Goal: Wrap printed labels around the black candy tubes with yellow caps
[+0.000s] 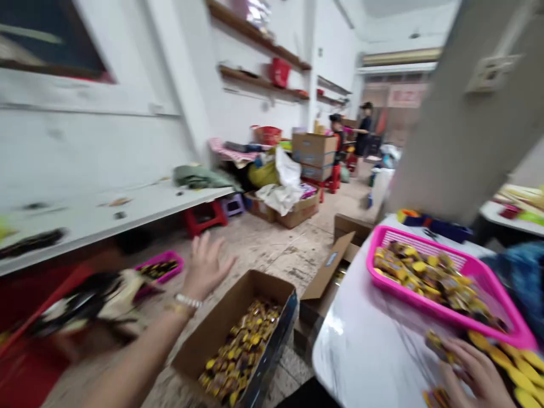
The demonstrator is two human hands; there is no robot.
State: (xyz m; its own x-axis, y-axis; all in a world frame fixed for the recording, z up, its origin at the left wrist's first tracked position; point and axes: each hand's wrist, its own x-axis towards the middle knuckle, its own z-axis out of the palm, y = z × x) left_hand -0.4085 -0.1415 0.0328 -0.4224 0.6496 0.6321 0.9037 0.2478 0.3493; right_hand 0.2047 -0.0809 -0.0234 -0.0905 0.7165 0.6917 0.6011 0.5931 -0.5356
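My left hand is stretched out over the floor with its fingers spread, holding nothing. Just below and to its right is an open cardboard box with many small brown-and-yellow pieces inside. My right hand, at the table's near right, has its fingers curled on a small brown-and-yellow piece; blur hides its exact kind. Beyond that hand lies a pink plastic basket full of similar pieces. Flat yellow discs lie in a heap beside my right hand.
A white table stands on the right, with another open carton beside it. Along the left wall runs a white bench, with a small pink basket and a red stool below. Two people are far back.
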